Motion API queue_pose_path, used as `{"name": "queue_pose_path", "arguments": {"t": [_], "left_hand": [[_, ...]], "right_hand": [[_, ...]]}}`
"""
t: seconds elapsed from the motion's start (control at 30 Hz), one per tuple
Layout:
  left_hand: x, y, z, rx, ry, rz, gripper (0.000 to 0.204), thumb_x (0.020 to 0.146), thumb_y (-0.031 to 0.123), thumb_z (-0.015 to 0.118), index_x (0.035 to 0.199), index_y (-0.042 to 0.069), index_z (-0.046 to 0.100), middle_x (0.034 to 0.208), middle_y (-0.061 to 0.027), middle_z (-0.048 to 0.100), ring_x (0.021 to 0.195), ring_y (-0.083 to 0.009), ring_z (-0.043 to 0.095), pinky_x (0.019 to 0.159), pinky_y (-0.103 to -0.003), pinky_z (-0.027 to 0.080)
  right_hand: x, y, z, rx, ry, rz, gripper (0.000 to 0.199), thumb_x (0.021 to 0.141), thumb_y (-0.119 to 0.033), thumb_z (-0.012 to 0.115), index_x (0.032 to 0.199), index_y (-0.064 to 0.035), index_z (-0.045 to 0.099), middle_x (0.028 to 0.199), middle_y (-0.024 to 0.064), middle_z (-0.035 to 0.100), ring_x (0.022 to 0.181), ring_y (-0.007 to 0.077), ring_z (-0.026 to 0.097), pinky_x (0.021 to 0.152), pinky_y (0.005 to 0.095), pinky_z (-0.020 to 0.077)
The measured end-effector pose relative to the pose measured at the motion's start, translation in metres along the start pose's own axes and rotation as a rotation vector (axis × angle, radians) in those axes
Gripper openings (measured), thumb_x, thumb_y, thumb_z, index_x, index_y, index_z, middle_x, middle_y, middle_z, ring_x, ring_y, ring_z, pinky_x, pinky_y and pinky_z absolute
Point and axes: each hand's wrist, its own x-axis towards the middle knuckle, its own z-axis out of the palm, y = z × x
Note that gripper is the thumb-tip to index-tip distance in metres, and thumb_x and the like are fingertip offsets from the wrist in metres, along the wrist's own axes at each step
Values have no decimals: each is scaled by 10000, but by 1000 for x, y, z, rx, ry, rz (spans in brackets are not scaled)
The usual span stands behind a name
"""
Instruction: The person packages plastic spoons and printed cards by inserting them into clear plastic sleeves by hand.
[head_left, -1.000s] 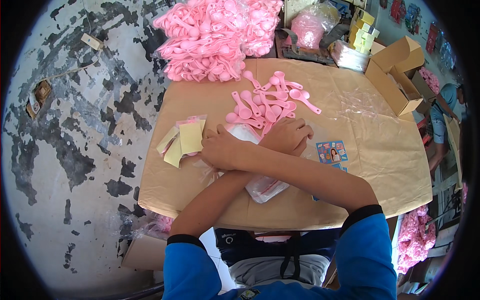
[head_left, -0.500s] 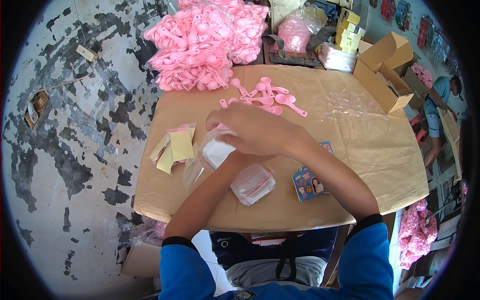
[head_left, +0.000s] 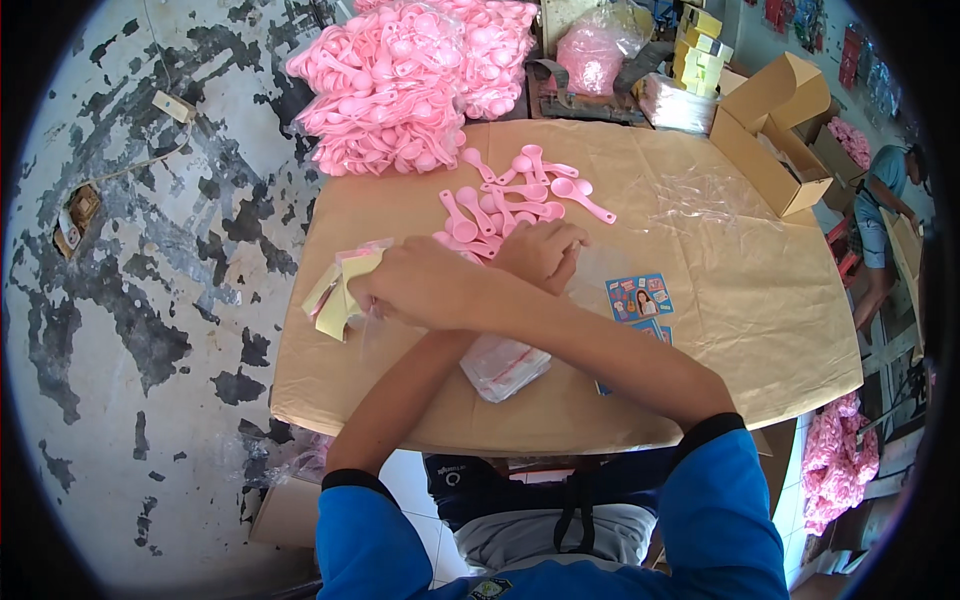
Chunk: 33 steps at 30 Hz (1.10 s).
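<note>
My arms are crossed, the right forearm over the left. My right hand (head_left: pixel 415 285) is at the left side, its fingers closed at the yellow cards (head_left: pixel 338 312) in clear packets; what they grip is hidden. Clear film shows just below them. My left hand (head_left: pixel 543 256) is beside the loose pink measuring spoons (head_left: pixel 500 205), fingers curled on a clear plastic bag (head_left: pixel 600 262) spreading out to its right. Under my forearms lies a stack of clear bags (head_left: pixel 505 368) with a red strip. Blue printed cards (head_left: pixel 640 297) lie to the right, partly behind my right forearm.
Large bags of pink spoons (head_left: pixel 390 95) stand at the table's far left. An open cardboard box (head_left: pixel 775 140) sits at the far right, near crumpled clear film (head_left: pixel 705 205). Brown paper (head_left: pixel 770 330) covers the table. Another person (head_left: pixel 880 215) bends over at the far right.
My right hand has moved left to the yellow cards. My left hand now shows farther right, beside the spoons, with a clear bag. More spoons and blue cards are uncovered.
</note>
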Motion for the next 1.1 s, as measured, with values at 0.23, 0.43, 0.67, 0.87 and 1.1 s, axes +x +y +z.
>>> {"name": "queue_pose_path", "arguments": {"t": [0.23, 0.43, 0.67, 0.87, 1.1], "left_hand": [[-1, 4, -18, -149, 97, 63, 232, 887, 96, 604, 1103, 28, 556, 849, -35, 559, 722, -162, 516, 665, -323, 417], [-23, -12, -21, -410, -19, -364, 221, 893, 27, 577, 1109, 19, 530, 818, -37, 507, 700, -99, 492, 626, -259, 402], [-9, -14, -29, -998, 279, -542, 201, 979, 110, 513, 1165, 38, 532, 794, -15, 524, 703, -79, 504, 617, -229, 416], [7, -19, -85, -1353, -55, -547, 742, 975, 639, 307, 1211, -29, 528, 962, -89, 636, 891, -163, 620, 826, -355, 506], [15, -8, -46, -1324, -592, -283, 755, 938, 504, 546, 1416, -31, 310, 1347, -240, 510, 1224, -316, 549, 1058, -395, 430]], "right_hand": [[-30, 32, -89, 343, 482, 315, 80, 968, -79, 518, 1026, -49, 563, 816, 67, 635, 765, 142, 619, 654, 293, 489], [-89, 34, -110, 569, 583, 549, 204, 954, -143, 528, 1100, -2, 543, 899, 97, 678, 790, 173, 632, 716, 322, 513], [-144, -1, -62, -19, -192, 143, 313, 855, -119, 614, 1165, -101, 582, 913, 115, 648, 863, 302, 618, 752, 445, 496], [-132, 20, -96, -155, 326, 285, 146, 791, -82, 710, 926, -69, 656, 920, 80, 658, 878, 275, 629, 760, 371, 510], [-135, 40, -115, -525, 565, 316, 184, 736, -72, 732, 911, -109, 691, 982, 10, 644, 871, 222, 615, 691, 356, 536]]}}
